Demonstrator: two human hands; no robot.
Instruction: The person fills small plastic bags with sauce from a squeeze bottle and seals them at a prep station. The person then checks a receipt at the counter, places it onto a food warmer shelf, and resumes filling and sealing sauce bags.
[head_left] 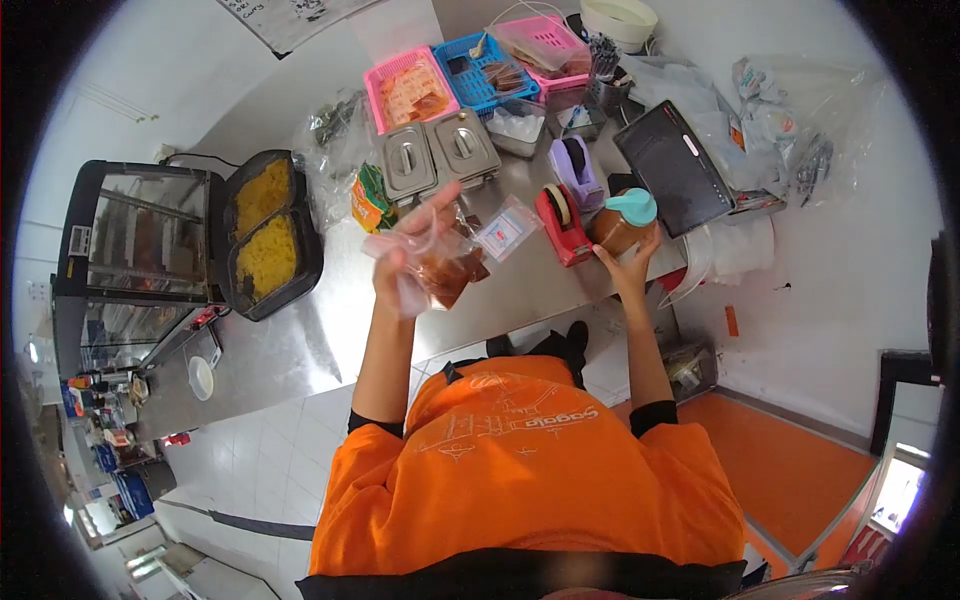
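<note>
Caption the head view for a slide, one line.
Left hand holds clear plastic, right hand holds a turquoise-topped container beside a red tape dispenser, over a steel counter.

Glossy plastic bag (450, 270), smooth plastic jar lid (634, 206), shiny metal counter (350, 270), matt cloth shirt (520, 490)

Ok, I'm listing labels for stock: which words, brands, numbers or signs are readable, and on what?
"Curry": on the whiteboard; its other writing is cut off or unclear.
"Saggala", as best I can tell: upside down on the orange shirt; its smaller print is unreadable.
Too small or blurred: the printed packet near the left hand, and the green-and-yellow packet.
</note>
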